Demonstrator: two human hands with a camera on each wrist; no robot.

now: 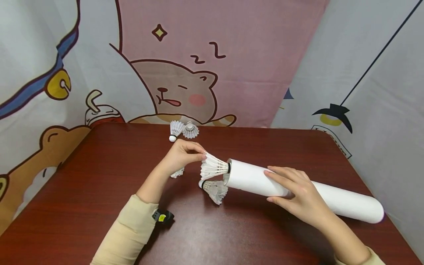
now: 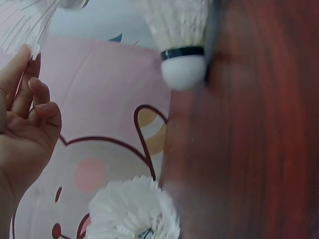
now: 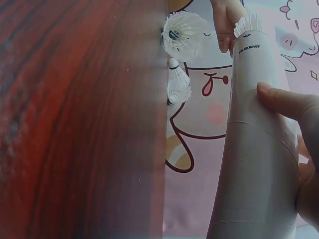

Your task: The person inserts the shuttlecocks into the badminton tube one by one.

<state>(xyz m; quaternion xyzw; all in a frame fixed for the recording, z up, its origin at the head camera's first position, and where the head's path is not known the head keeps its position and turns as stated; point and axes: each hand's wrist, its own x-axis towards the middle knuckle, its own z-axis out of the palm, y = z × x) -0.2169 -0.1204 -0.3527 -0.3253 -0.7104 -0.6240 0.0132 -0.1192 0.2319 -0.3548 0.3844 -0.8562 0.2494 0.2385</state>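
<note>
Currently pinching shuttlecock (image 1: 213,166) by feather edge with left hand (image 1: 184,154), cork end at mouth of white tube (image 1: 253,177); gripping tube with right hand (image 1: 299,191); could snag on rim if tilted; could crease feathers if squeezed harder; might drop if pinched loosely.

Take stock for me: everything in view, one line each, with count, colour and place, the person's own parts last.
table: one, reddish brown, across the foreground
tube: one, white, slanting over the table's right half
held shuttlecock: one, white, at the tube's mouth
near shuttlecock: one, white, beside the tube's mouth
half-hidden shuttlecock: one, white, left of the near shuttlecock
far shuttlecocks: two, white, table's far edge
cartoon backdrop: mainly pink and white, behind the table; number of cloths unclear
sleeves: two, beige
device: one, black, left cuff
hands: two, left pinching the held shuttlecock, right gripping the tube
</note>
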